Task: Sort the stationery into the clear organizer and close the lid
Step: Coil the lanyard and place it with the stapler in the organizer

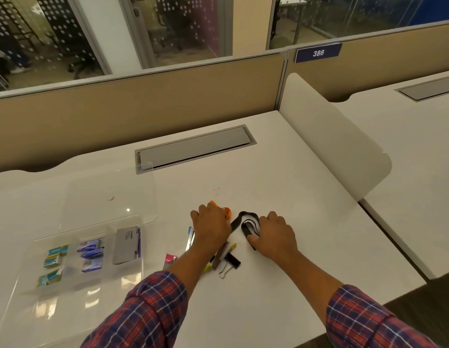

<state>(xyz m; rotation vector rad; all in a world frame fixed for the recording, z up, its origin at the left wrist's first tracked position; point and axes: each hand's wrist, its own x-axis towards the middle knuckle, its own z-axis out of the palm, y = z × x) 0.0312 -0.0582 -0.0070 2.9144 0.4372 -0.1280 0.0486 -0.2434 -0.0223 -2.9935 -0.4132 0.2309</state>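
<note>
White laminate makes up the surface (pixel 281 187), and both hands work near its middle. The left hand (pixel 212 228) lies palm down with its fingers curled over an orange object (pixel 227 211), of which only a small part shows past the knuckles; whether the grip is actually closed on it cannot be told. The right hand (pixel 274 237) rests just to the right, its thumb pressed onto a black strap (pixel 246 223) that loops and folds on the surface between the two hands; the fingers curl down over the strap's near end, so this grip pinches the strap.

Under and just behind the left wrist sits a small heap of stationery: a black binder clip (pixel 231 261) with wire handles, a metallic stapler-like piece (pixel 220 256), yellow-green bits that are too hidden to name, a pink item (pixel 170 258) and a blue-and-silver item (pixel 190 238) to the wrist's left.

Well to the left of the left hand stands the clear organizer (pixel 75 295), its lid (pixel 110 197) open and lying back flat on the surface beyond it. Inside, one compartment holds small teal boxes (pixel 52 257), the next holds purple-blue packets (pixel 90 254), and the compartment nearest the hand holds a grey box (pixel 125 244).

Plaid sleeves (pixel 148 310) cover both forearms.
</note>
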